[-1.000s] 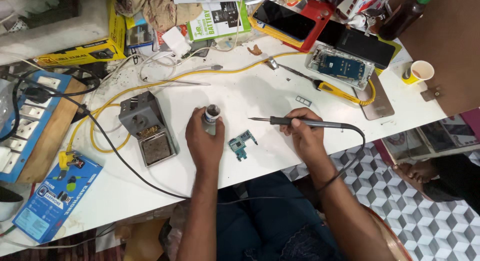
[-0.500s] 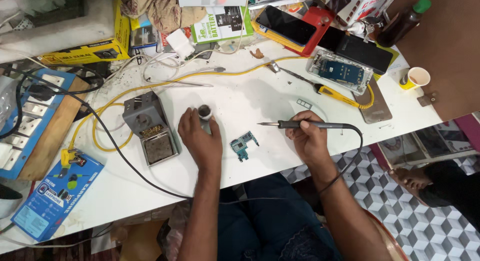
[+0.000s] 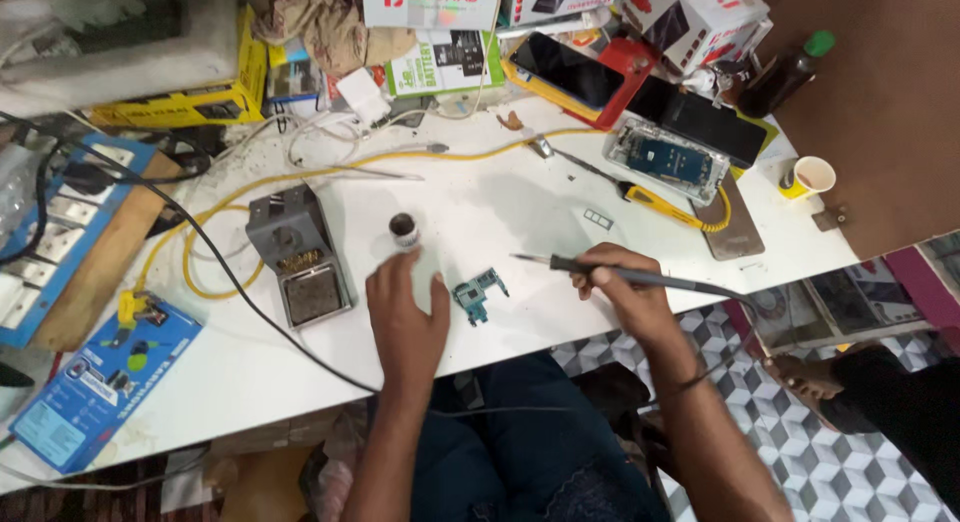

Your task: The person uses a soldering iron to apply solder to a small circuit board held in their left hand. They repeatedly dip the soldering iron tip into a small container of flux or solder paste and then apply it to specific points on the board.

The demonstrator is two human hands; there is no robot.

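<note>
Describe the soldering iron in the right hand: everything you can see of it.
The soldering iron is a slim, dark, pen-shaped tool with a thin metal tip pointing left, held nearly level above the white table. The right hand grips its middle like a pen. A dark cord runs from its rear end off the table's right edge. The tip touches nothing.

Both forearms are bare, with no sleeves in view. The left hand [image 3: 405, 317] wears no ring or glove. The right hand [image 3: 625, 292] is also ungloved, and a thin dark band circles that forearm above the wrist. Dark blue trousers cover the lap below the table edge.
</note>
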